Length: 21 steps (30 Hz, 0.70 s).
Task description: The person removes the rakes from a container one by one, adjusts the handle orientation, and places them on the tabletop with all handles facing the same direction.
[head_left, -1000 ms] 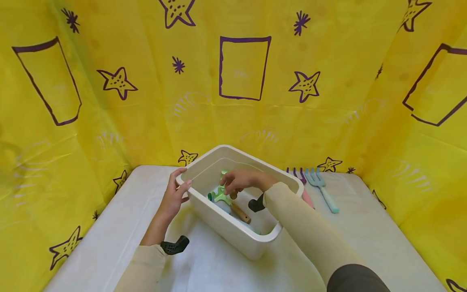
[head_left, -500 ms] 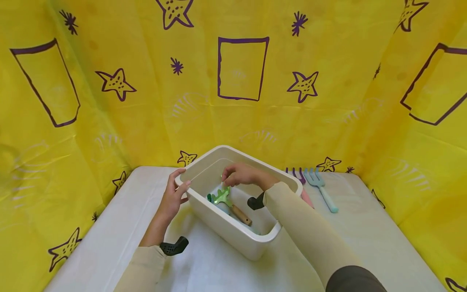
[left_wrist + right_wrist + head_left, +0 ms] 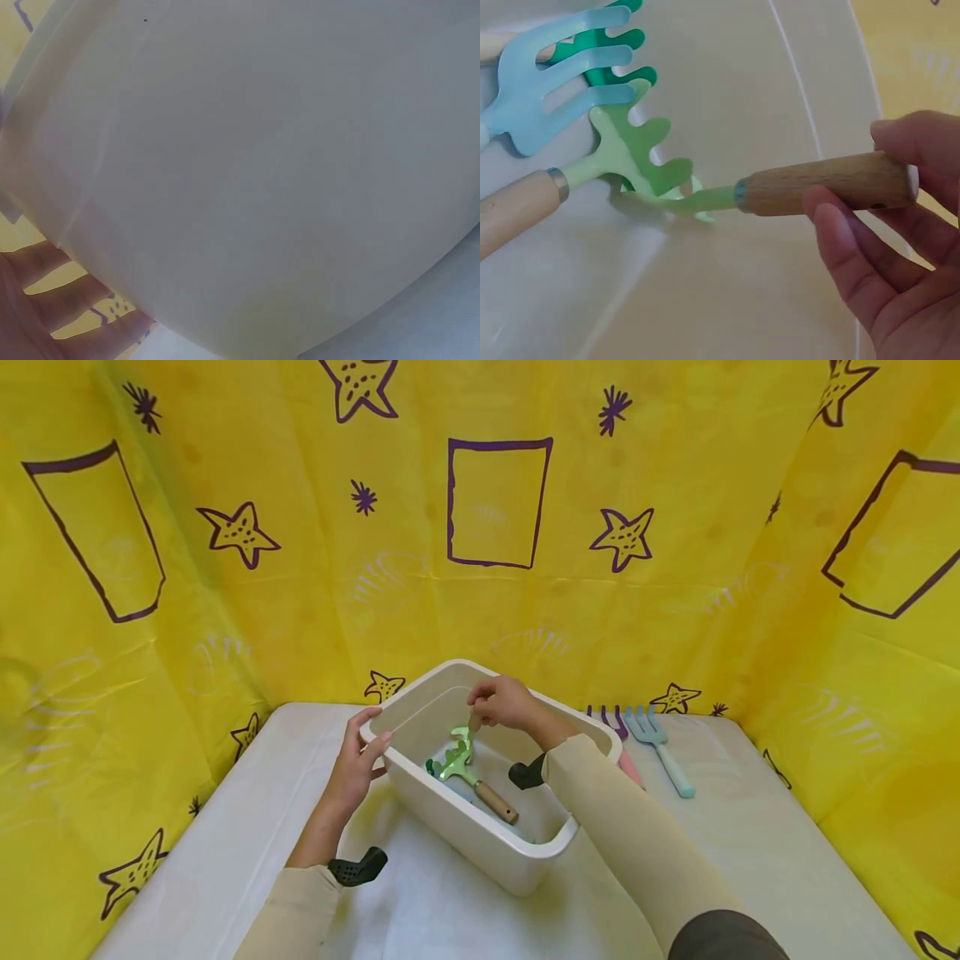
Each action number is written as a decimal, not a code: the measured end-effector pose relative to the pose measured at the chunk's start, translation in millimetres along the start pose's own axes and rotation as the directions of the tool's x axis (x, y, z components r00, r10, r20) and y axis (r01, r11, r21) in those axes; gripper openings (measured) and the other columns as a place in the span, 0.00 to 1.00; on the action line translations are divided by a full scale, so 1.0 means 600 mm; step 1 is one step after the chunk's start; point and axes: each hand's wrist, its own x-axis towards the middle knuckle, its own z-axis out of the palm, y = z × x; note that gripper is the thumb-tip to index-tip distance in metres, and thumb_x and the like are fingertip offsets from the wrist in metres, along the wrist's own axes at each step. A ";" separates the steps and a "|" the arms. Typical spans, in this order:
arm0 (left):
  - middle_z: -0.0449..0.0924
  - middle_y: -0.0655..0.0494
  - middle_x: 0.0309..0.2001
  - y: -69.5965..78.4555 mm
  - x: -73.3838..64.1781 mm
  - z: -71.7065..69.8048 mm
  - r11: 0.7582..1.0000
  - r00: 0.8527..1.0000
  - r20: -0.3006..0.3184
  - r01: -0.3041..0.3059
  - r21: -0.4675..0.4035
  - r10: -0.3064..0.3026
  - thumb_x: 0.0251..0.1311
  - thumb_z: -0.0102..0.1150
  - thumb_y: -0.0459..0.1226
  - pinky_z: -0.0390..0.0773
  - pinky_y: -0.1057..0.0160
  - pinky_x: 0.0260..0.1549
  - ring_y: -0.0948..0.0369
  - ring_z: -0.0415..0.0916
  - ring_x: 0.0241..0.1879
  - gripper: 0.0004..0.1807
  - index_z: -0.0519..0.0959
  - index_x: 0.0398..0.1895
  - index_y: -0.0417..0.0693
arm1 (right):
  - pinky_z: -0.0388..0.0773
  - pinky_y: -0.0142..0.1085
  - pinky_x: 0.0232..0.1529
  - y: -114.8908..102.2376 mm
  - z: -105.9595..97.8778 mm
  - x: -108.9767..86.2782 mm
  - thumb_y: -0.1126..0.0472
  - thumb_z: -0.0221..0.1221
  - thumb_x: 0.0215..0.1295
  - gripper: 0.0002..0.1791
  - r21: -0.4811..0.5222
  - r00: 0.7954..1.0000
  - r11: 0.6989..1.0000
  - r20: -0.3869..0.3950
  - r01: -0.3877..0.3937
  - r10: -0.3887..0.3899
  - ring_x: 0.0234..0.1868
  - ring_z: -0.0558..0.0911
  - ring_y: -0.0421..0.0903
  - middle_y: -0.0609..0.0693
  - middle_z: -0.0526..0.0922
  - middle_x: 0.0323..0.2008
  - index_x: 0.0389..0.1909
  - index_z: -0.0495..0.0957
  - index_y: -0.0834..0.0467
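Note:
A white plastic bin [image 3: 450, 835] stands on the table, with garden tools lying inside. My left hand [image 3: 356, 768] grips its rim at the left corner. Inside, my right hand [image 3: 506, 702] pinches the wooden handle of a light green hand rake [image 3: 817, 184] near its end. The handle is raised toward the bin's far wall, and the rake's head is partly hidden behind a second light green rake [image 3: 630, 146]. That second rake, also wooden-handled, lies loose in the bin. Beside it are a light blue hand fork [image 3: 525, 82] and a dark green rake [image 3: 600, 60].
To the right of the bin, a light blue fork [image 3: 667, 756] lies on the white table [image 3: 757, 827]. A purple-tined tool [image 3: 617, 720] and a pink handle [image 3: 632, 768] show beside the bin's rim. Yellow patterned sheeting [image 3: 495, 610] encloses the table.
My right hand has taken hold of a light green rake's wooden handle and raised it up and to the right. My left hand stays on the bin's rim.

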 end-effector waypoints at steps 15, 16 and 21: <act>0.58 0.42 0.65 -0.010 0.001 -0.002 1.000 1.000 -0.022 0.007 0.025 -0.006 0.71 0.48 0.46 0.72 0.36 0.51 0.41 0.66 0.57 0.29 0.53 0.72 0.60 | 0.79 0.33 0.29 -0.013 -0.018 -0.006 0.63 0.61 0.65 0.10 0.203 0.944 0.961 -0.309 0.185 -0.116 0.26 0.79 0.49 0.54 0.81 0.31 0.42 0.82 0.64; 0.58 0.42 0.64 -0.011 0.002 -0.002 1.000 1.000 -0.022 0.006 0.027 -0.006 0.71 0.48 0.46 0.72 0.36 0.51 0.41 0.66 0.57 0.29 0.53 0.72 0.60 | 0.79 0.33 0.29 -0.015 -0.020 -0.007 0.63 0.61 0.65 0.10 0.228 0.943 0.955 -0.314 0.191 -0.114 0.26 0.79 0.50 0.54 0.80 0.32 0.43 0.82 0.65; 0.57 0.42 0.65 -0.009 0.006 -0.001 0.999 1.000 -0.015 -0.004 0.032 0.005 0.71 0.48 0.47 0.71 0.36 0.51 0.41 0.66 0.56 0.29 0.52 0.72 0.60 | 0.80 0.33 0.28 -0.023 -0.035 -0.010 0.63 0.61 0.65 0.10 0.319 0.940 0.926 -0.329 0.203 -0.093 0.27 0.80 0.54 0.57 0.79 0.34 0.43 0.81 0.66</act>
